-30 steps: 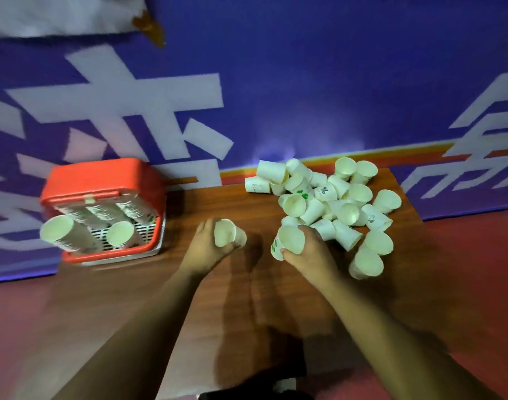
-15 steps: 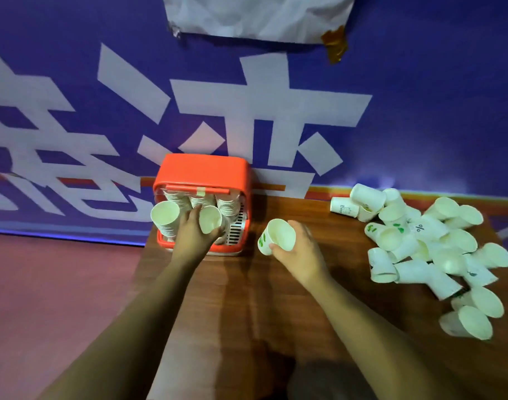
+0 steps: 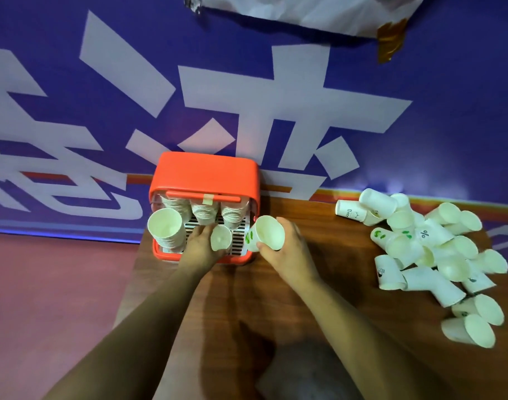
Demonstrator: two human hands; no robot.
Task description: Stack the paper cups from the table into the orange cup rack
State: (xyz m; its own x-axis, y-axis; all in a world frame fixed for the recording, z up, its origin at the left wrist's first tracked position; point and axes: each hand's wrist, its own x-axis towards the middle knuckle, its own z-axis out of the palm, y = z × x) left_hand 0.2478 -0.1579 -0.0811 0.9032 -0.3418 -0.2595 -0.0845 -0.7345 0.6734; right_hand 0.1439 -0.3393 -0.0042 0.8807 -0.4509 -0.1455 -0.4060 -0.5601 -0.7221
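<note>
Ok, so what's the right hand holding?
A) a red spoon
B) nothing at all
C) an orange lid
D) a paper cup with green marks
D: the right hand grips a paper cup with green marks just right of the orange cup rack, while the left hand holds a plain cup at the rack's front.

A paper cup (image 3: 425,234) amid the loose pile (image 3: 449,268), at three o'clock in the view, carries a black "%". The lying cup (image 3: 348,212) at the pile's ten o'clock edge reads "Dete", its remainder unclear. The purple banner (image 3: 73,82) at twelve o'clock bears large white Chinese characters, cropped.
</note>
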